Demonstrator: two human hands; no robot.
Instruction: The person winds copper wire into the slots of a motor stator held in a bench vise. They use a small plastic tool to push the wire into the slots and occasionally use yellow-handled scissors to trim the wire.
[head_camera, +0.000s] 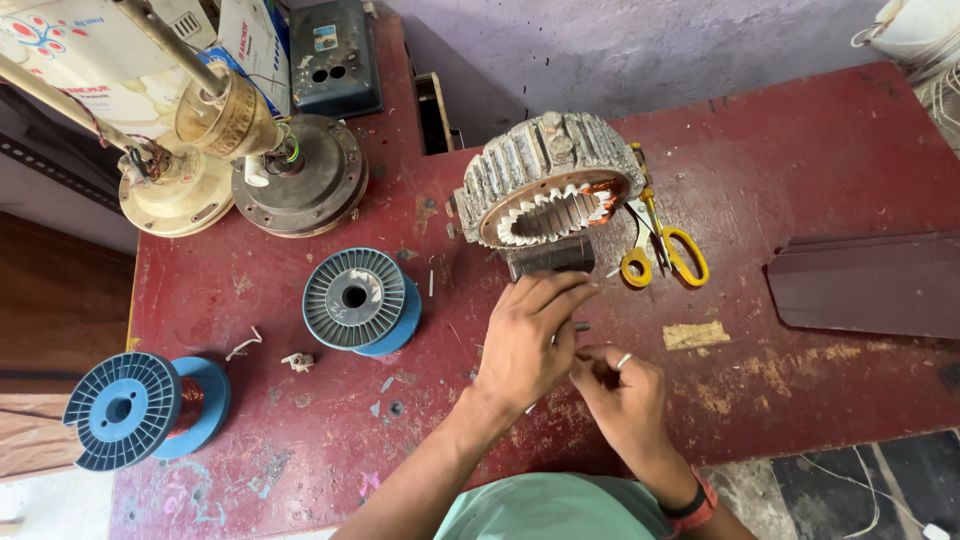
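Both hands meet low on red worktop (800, 130), just below stator (548, 180). Left hand (525, 345) fingers extended; right hand (618, 395) pinching something small, unclear what. Step: fine finger work, likely winding prep. Next needs steady pinch.

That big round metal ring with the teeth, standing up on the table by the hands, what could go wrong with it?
1. The toothed metal ring stands tilted on a small dark block; a bump from the left hand might tip it over.
2. The yellow-handled scissors lie right beside the ring, so a fall could land on them.
3. The right hand pinches something too small to make out; it could slip and get lost among the scraps on the red table.
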